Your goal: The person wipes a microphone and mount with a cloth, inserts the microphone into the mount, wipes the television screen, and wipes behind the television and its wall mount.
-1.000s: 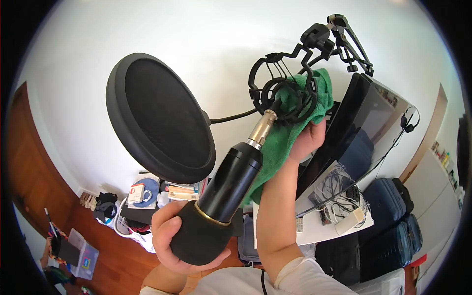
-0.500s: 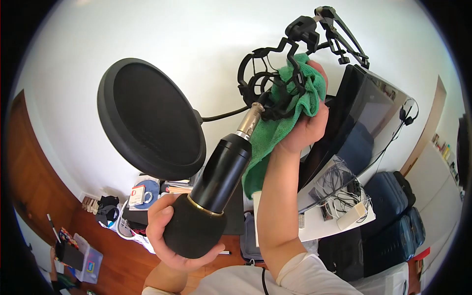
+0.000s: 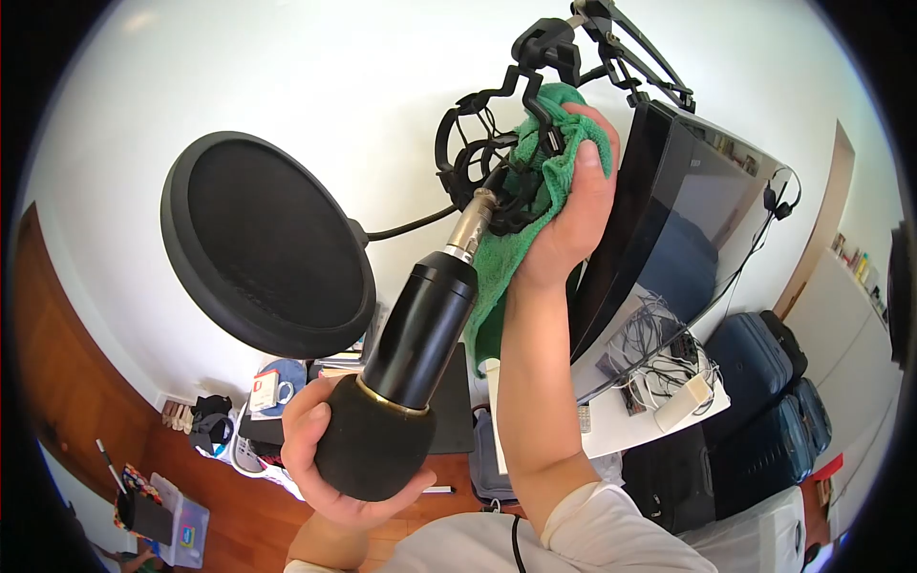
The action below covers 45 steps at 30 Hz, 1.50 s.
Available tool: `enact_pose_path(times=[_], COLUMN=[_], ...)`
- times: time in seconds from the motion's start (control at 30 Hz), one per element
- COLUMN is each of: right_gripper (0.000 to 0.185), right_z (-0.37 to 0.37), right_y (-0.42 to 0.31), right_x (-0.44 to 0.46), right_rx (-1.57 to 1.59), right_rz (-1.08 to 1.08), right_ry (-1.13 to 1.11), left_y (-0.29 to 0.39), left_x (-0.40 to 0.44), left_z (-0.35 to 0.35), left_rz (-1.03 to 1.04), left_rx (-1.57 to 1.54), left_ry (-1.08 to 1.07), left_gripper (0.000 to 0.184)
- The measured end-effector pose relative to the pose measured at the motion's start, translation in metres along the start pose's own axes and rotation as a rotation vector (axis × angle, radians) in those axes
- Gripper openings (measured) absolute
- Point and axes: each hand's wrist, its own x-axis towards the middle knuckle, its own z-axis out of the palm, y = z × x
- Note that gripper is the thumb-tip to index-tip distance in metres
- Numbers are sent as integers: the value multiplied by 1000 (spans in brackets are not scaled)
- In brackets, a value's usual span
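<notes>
My left hand (image 3: 320,458) is wrapped round the black foam end of a microphone (image 3: 420,329), which tilts up to the right. A silver cable connector (image 3: 472,224) is plugged into its upper end, beside the black shock mount (image 3: 449,153). With my right hand (image 3: 578,210) I grip a green cloth (image 3: 506,263) and press it against the mount's right side, thumb on top. Part of the cloth hangs down behind the microphone. A round black pop filter (image 3: 272,244) stands to the left on a thin gooseneck.
The mount hangs from a jointed boom arm (image 3: 630,53) at the top. Close to my right hand is a dark monitor (image 3: 659,220). Tangled cables (image 3: 659,349) lie on a white desk (image 3: 611,441); blue suitcases (image 3: 750,363) stand at the right.
The mount, boom arm and pop filter have shifted left in view. My right hand has moved up and left with the cloth, its thumb now over the cloth. My left hand keeps its hold.
</notes>
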Motion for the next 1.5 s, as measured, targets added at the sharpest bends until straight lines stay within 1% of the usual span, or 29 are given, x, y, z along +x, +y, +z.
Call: enact_pose_path(times=[0.07,0.13,0.23,0.3,0.33,0.37,0.43,0.53,0.63,0.77,0.9,1.0,1.03,1.07,1.1,1.13,1.17,1.2,1.23,1.3,1.37,1.4,1.47,1.5], right_gripper=[29,27,26,34,34,38,39,40,41,42,43,44,43,42,42,41,40,40,40,39,37,37,35,37], right_z=[-2,0,2,-2,-2,1,2,-3,-10,-19,-26,-34,-37,-25,-21,-19,-17,-15,-16,-21,-26,-27,-30,-30], right_y=[4,5,6,9,8,6,4,8,7,10,19,48,57,22,15,12,10,11,13,11,1,1,5,6], right_x=[-2,-5,-7,-6,-6,-7,-5,-2,5,13,8,8,9,3,0,-8,-15,-23,-32,-46,-58,-63,-67,-68], right_rx=[-1,-2,25,56,58,107,132,137,84,17,-26,-82,-100,-90,-82,-43,-5,-8,4,17,-175,-168,-126,74], right_rz=[26,54,82,109,113,73,70,116,230,362,409,394,387,368,366,360,355,356,374,389,527,523,442,409], right_ry=[37,74,89,131,128,100,88,82,68,50,63,83,89,86,84,175,265,265,352,436,437,430,481,443], left_y=[-1,-4,2,4,4,5,9,12,11,8,-1,-39,-24,-7,2,4,8,14,17,23,26,26,24,22], left_x=[-1,-4,-4,-6,-7,-4,4,6,2,4,-1,6,2,-1,1,2,4,9,13,19,23,26,33,37], left_z=[0,1,-2,-1,-2,-4,-8,-8,-6,-4,3,16,11,5,1,0,2,8,11,18,21,22,23,24], left_rz=[-5,-21,-57,-75,-92,-93,-22,-15,-36,-19,-53,-93,-87,-81,-26,23,21,61,82,123,147,155,182,197], left_rx=[25,-84,-101,-98,-97,-93,7,20,7,-6,-54,-127,-138,-149,-97,-52,-53,-9,13,65,99,111,128,135], left_ry=[-2,61,88,101,112,115,-21,-39,-8,-42,8,25,36,47,44,43,45,30,24,-27,-67,-45,-8,8], left_gripper=[107,110,112,112,111,111,109,108,107,107,108,111,112,113,112,111,111,108,107,102,98,96,94,93])
